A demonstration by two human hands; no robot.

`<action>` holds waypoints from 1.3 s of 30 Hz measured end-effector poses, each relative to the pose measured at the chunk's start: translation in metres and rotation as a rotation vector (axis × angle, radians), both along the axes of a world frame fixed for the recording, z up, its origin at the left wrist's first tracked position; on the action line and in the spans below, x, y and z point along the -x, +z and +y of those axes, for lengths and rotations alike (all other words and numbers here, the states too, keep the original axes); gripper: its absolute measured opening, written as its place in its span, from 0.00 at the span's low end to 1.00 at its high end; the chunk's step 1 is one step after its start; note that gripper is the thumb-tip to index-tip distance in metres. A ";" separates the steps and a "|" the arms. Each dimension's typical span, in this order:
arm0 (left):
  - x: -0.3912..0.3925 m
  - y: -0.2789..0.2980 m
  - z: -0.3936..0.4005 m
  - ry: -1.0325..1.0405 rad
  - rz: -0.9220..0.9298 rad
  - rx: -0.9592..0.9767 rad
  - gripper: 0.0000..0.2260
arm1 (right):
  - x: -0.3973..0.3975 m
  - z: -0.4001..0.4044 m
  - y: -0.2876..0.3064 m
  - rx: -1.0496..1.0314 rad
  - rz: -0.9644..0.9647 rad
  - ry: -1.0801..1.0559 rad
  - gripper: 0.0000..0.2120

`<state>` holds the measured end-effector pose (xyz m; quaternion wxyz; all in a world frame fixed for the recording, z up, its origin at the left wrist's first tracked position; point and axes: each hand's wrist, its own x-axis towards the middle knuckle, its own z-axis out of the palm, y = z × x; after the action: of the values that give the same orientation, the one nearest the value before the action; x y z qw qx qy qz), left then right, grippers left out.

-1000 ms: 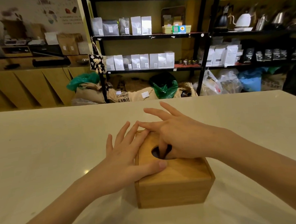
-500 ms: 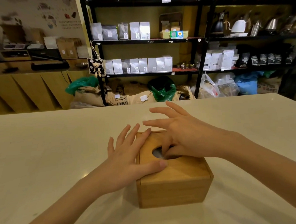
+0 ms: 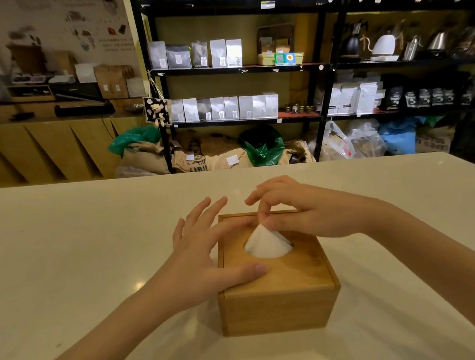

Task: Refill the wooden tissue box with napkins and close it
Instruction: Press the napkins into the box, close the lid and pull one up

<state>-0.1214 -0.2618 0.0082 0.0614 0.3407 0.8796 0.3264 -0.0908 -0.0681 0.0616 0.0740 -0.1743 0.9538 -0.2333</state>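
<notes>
The wooden tissue box (image 3: 278,296) stands on the pale table (image 3: 69,243), its lid on top with an oval opening. A white napkin (image 3: 265,243) rises as a cone out of that opening. My right hand (image 3: 301,212) pinches the napkin's tip between thumb and fingers just above the lid. My left hand (image 3: 207,253) lies flat on the box's left side, fingers spread, thumb pressing on the lid's near part.
Beyond the table's far edge stand black shelves (image 3: 239,69) with white and grey bags, kettles (image 3: 383,45) at the right, and sacks and plastic bags (image 3: 262,148) on the floor. A wooden counter (image 3: 36,151) runs along the left.
My right hand has lifted from the opening, drawing a white napkin up out of it. The left hand stays on the box. The view has tilted down slightly.
</notes>
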 end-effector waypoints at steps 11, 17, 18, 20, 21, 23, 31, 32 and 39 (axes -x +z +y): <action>0.004 0.007 0.004 -0.023 0.027 -0.077 0.24 | 0.004 -0.002 -0.012 0.424 -0.192 -0.223 0.10; 0.007 0.008 0.011 0.016 0.254 -0.276 0.16 | 0.004 -0.002 -0.015 0.415 -0.072 -0.250 0.08; 0.008 0.009 0.011 0.017 0.285 -0.319 0.13 | 0.003 -0.001 -0.015 0.421 -0.047 -0.256 0.07; 0.010 0.011 0.011 0.022 0.372 -0.362 0.11 | 0.000 0.003 -0.016 0.458 -0.004 -0.276 0.06; 0.012 0.012 0.010 0.027 0.415 -0.376 0.12 | -0.003 0.006 -0.017 0.473 0.001 -0.275 0.05; 0.014 0.012 0.010 0.036 0.446 -0.395 0.11 | -0.011 0.012 -0.020 0.407 0.005 -0.237 0.11; 0.016 0.013 0.013 0.084 0.335 -0.416 0.17 | -0.024 0.007 -0.030 0.075 0.328 -0.169 0.03; 0.016 0.013 0.013 0.079 0.322 -0.418 0.17 | -0.023 0.006 -0.032 0.080 0.392 -0.187 0.05; 0.014 0.021 0.002 -0.213 0.127 -0.238 0.22 | -0.017 0.006 -0.036 0.066 0.556 -0.204 0.19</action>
<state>-0.1359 -0.2594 0.0293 -0.0007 0.4565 0.7958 0.3978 -0.0738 -0.0621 0.0254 -0.2194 -0.1368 0.9420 -0.2138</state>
